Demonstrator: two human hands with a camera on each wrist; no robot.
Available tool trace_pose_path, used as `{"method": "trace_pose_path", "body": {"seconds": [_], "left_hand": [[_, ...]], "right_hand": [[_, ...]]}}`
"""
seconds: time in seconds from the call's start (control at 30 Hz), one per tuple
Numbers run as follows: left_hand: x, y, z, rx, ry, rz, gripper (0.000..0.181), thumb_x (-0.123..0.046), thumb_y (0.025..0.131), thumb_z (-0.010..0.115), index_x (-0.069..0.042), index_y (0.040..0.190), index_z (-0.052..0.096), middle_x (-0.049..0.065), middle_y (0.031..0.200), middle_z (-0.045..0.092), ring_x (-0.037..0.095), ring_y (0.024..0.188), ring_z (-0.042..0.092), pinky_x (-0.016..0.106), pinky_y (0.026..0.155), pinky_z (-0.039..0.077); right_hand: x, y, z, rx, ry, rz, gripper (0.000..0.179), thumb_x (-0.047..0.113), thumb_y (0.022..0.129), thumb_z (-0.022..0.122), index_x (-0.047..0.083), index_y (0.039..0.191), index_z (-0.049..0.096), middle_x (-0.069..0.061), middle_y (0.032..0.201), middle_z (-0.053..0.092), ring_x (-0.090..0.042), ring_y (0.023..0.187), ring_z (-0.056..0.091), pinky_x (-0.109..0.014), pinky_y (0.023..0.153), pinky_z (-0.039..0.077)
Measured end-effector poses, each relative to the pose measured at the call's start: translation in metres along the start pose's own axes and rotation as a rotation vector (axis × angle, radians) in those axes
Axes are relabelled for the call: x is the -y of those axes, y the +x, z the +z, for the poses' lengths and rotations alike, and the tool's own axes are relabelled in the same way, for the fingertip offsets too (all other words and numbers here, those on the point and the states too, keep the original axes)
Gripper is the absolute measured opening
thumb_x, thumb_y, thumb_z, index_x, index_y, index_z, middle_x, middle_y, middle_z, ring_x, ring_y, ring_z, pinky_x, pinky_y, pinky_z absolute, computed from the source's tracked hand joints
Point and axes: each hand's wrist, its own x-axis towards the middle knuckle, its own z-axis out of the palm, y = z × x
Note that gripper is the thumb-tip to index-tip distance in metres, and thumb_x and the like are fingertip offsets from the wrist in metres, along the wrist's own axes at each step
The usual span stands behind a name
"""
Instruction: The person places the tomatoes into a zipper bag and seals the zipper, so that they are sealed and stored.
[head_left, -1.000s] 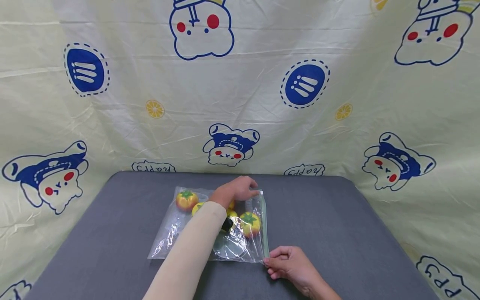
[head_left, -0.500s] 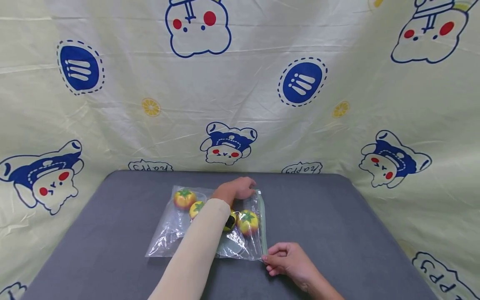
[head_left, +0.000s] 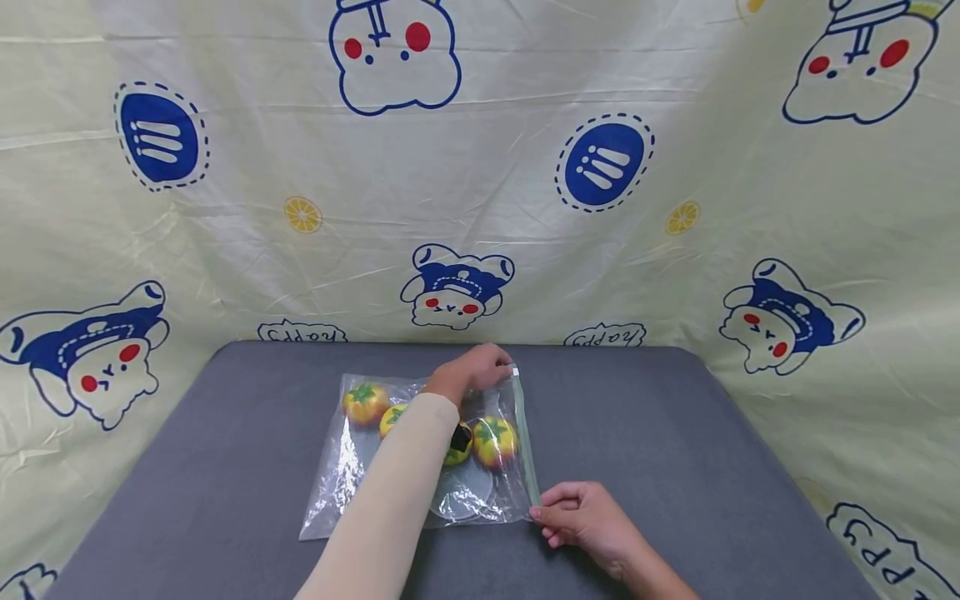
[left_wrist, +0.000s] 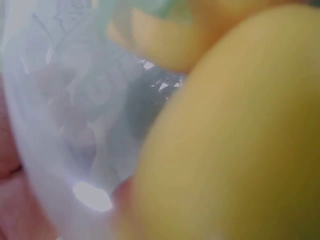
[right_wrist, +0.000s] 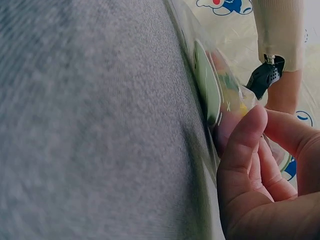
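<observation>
A clear zip bag (head_left: 330, 492) with a green zip strip (head_left: 524, 433) along its right end lies on the table. Inside are several yellow-and-red fruits with green leafy tops, such as one fruit (head_left: 495, 442) by the strip and another fruit (head_left: 366, 404) at the far left. A pale round disc (head_left: 465, 490) also lies in the bag. My left hand (head_left: 480, 367) holds the far end of the strip, its arm crossing over the bag and hiding part of the contents. The near corner is pinched between thumb and forefinger of my right hand (head_left: 585, 518).
The grey tabletop (head_left: 675, 450) extends on both sides of the bag. A printed cloth (head_left: 480, 167) hangs behind and around the table. A small black device (right_wrist: 266, 77) sits at the left wrist. Yellow fruit (left_wrist: 235, 135) fills much of the left wrist view, blurred.
My left hand has moved slightly away, and the strip's far end has gone with it, making the strip look longer. The bag's near left corner has shifted a little. My right hand keeps its pinch.
</observation>
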Motion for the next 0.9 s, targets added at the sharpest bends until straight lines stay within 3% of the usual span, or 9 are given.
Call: {"method": "trace_pose_path", "body": {"seconds": [0.2,0.4,0.6,0.73,0.9], "left_hand": [[0.002,-0.001,-0.006,-0.067,-0.039,0.008,0.025,-0.024,0.108,0.052,-0.009,0.122,0.068,0.006,0.116,0.066,0.021,0.106,0.059,0.04,0.1,0.052],[0.01,0.0,-0.014,-0.101,0.009,0.031,0.02,-0.024,0.109,0.05,-0.01,0.105,0.065,0.002,0.096,0.059,0.017,0.09,0.055,0.03,0.08,0.046],[0.019,-0.005,-0.023,-0.149,-0.01,0.026,0.019,-0.024,0.109,0.05,-0.011,0.102,0.062,0.003,0.096,0.057,0.019,0.092,0.055,0.031,0.082,0.047],[0.021,-0.013,-0.03,-0.153,-0.044,0.006,0.018,-0.023,0.109,0.05,-0.01,0.104,0.061,0.005,0.098,0.059,0.021,0.094,0.056,0.033,0.085,0.049],[0.026,-0.019,-0.04,-0.149,-0.055,0.015,0.016,-0.019,0.109,0.049,-0.007,0.104,0.059,0.006,0.095,0.062,0.018,0.088,0.059,0.03,0.079,0.049]], "right_hand": [[0.002,0.003,-0.007,-0.024,-0.02,0.006,0.012,0.005,0.092,0.074,-0.004,0.097,0.067,-0.001,0.078,0.074,-0.007,0.062,0.065,-0.023,0.061,0.058],[0.008,0.005,-0.021,-0.053,-0.025,0.001,0.01,0.007,0.092,0.075,0.0,0.095,0.069,0.0,0.079,0.074,-0.007,0.064,0.064,-0.023,0.062,0.057],[0.015,0.01,-0.038,-0.079,-0.044,-0.002,0.008,0.007,0.091,0.075,0.002,0.097,0.071,0.001,0.08,0.073,-0.006,0.065,0.063,-0.021,0.063,0.057],[0.02,0.015,-0.047,-0.094,-0.056,0.009,0.01,0.008,0.092,0.075,0.002,0.099,0.073,0.002,0.081,0.073,-0.006,0.067,0.063,-0.021,0.064,0.056],[0.026,0.021,-0.057,-0.111,-0.072,0.021,0.008,0.008,0.092,0.075,0.003,0.098,0.073,0.002,0.079,0.071,-0.006,0.066,0.062,-0.021,0.064,0.056]]}}
